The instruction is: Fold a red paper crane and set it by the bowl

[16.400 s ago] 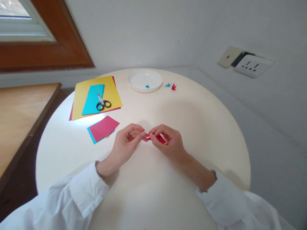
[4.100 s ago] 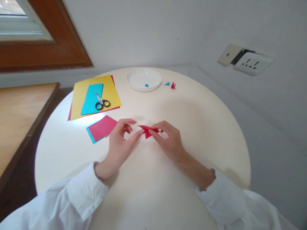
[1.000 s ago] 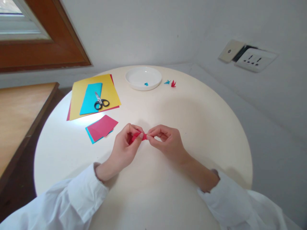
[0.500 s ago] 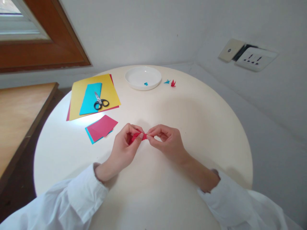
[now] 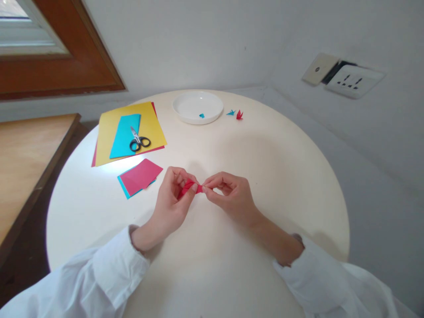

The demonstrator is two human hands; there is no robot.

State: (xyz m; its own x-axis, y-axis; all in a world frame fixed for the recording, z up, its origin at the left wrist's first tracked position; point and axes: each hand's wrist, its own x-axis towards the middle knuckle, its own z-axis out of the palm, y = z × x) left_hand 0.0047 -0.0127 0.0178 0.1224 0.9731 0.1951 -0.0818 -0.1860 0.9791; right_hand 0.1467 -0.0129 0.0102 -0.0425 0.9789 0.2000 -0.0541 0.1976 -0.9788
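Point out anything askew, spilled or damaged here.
The wall socket looks odd: a dark gap separates it from the cream wall plate, as if poorly fitted. Nothing looks spilled on the table; the left hand hides part of the red paper.

On the round table (image 5: 281, 176) we see a plate (image 5: 195, 104), large sheets (image 5: 153, 128), small sheets (image 5: 141, 176), a blue figure (image 5: 231, 113) and a red figure (image 5: 239, 115), perhaps birds.

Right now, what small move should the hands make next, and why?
Probably press the right-hand tip of the folded red paper into a crease: the right hand pinches that end, while the left hand holds the rest.
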